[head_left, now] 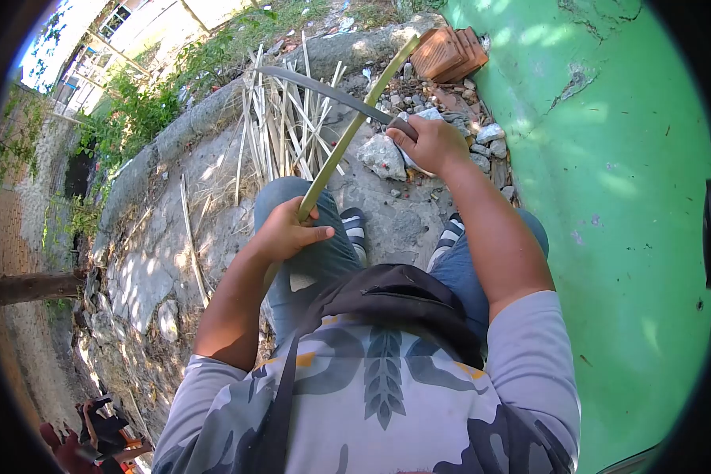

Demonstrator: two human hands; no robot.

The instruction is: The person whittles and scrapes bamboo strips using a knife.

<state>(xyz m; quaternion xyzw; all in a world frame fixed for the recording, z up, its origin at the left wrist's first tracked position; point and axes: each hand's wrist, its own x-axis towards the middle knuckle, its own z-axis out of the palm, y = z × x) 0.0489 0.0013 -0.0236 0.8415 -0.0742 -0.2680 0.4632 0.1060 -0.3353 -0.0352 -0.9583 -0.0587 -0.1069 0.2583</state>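
My left hand [288, 231] is closed around the lower end of a long, pale green bamboo strip [338, 148], near my left knee. The strip slants up and away to the right. My right hand [434, 148] grips the dark handle of a long knife [324, 88] with a slightly curved grey blade. Its blade points left and crosses the strip at about the upper middle; whether the edge touches the strip I cannot tell. A heap of split bamboo strips [280, 130] lies beyond my left knee.
Rocks [383, 156] and rubble lie ahead of my feet, with stacked reddish tiles [444, 55] behind. A green painted surface [608, 261] spans the right side. A low concrete edge [178, 130] curves along the left. Part of another person [71, 454] shows at lower left.
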